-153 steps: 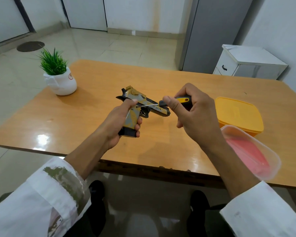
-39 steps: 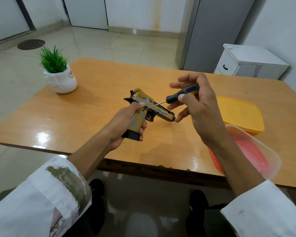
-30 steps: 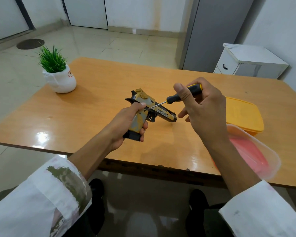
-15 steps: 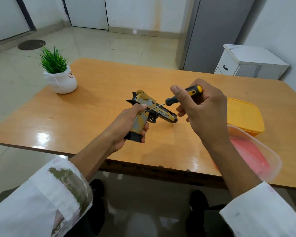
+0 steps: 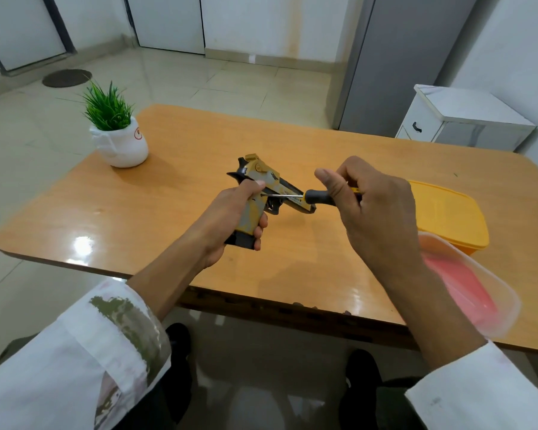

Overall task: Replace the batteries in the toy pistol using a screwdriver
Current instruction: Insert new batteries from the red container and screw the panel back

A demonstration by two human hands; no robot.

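Observation:
A yellow, grey and black toy pistol (image 5: 263,181) is held above the wooden table (image 5: 174,193), barrel pointing right. My left hand (image 5: 230,218) grips it by the handle, thumb lying along the top of the grip. My right hand (image 5: 373,209) grips the black and yellow handle of a screwdriver (image 5: 316,197). The thin metal shaft runs left, and its tip meets the side of the pistol just above the grip, close to my left thumb. The screw itself is too small to make out.
A yellow lidded box (image 5: 448,212) sits on the table to the right. A clear container with a pink bottom (image 5: 466,280) stands at the right front edge. A small green plant in a white pot (image 5: 118,141) stands at the far left. A white cabinet (image 5: 466,122) is beyond the table.
My right hand has dropped lower, so the screwdriver now lies nearly level instead of angled down to the left. My left hand and the pistol have stayed in place.

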